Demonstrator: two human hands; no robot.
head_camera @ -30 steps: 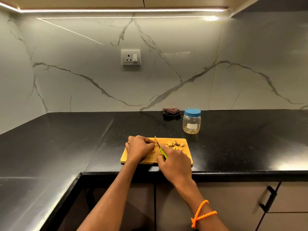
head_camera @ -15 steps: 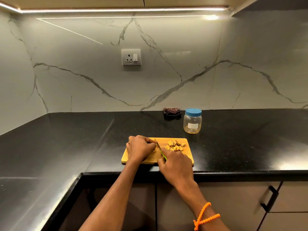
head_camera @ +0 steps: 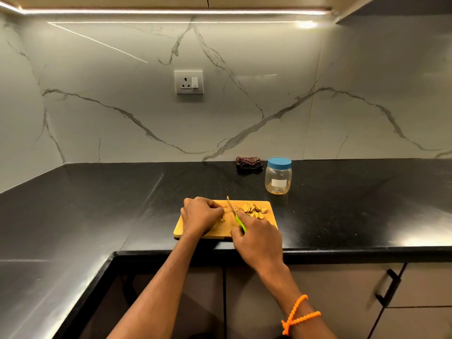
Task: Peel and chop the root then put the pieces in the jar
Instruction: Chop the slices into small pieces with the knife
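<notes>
On the black surface [head_camera: 342,216], near its front edge, lay a wooden cutting board [head_camera: 221,232] with both hands working over it. From the head view, the left hand [head_camera: 199,214] sat on the board's left half with its fingers curled down, pinning the root; the root itself was almost wholly hidden under the fingertips, so its shape could not be made out. A few small cut bits [head_camera: 223,219] lay just beside that hand. The right hand [head_camera: 259,238] was wrapped round the green handle of a knife [head_camera: 235,215], its blade angled up and away across the middle of the board, right next to the left fingertips. A loose heap of sliced pieces [head_camera: 253,209] rested on the board's far right part, just beyond the right hand. An orange bead bracelet [head_camera: 299,314] circled the right wrist. Behind the board and to the right stood the jar [head_camera: 278,178], upright, its blue lid on, apart from the board. A folded dark cloth [head_camera: 249,163] lay left of the jar against the marble wall, below a wall socket [head_camera: 188,81].
</notes>
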